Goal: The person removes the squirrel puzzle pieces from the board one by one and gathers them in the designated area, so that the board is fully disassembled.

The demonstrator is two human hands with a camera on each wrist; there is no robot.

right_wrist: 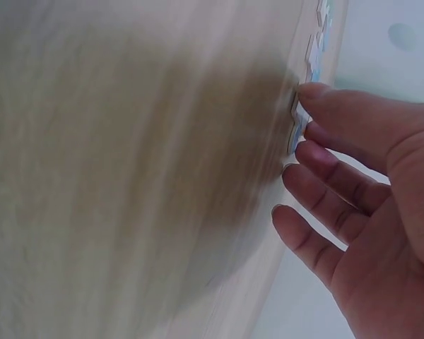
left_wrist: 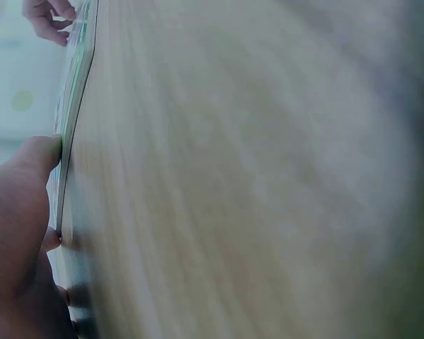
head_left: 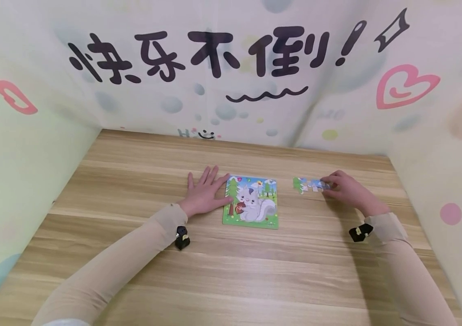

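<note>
A square puzzle board [head_left: 251,202] with a grey-white squirrel picture lies in the middle of the table. My left hand [head_left: 203,194] rests at its left side, fingers spread, with the thumb over the board's edge. In the left wrist view that thumb [left_wrist: 37,157] presses on the board's side. To the right of the board, several small jigsaw pieces [head_left: 299,184], green and blue, lie in a short row. My right hand [head_left: 349,191] is at the row's right end, pinching a jigsaw piece [right_wrist: 295,134] between thumb and index finger, its other fingers loosely bent.
The wood-grain table [head_left: 223,271] is bounded by a printed cloth wall [head_left: 214,108] at the back and pale walls at both sides. A small black device [head_left: 182,237] is on the left wrist, and another black device [head_left: 361,232] on the right.
</note>
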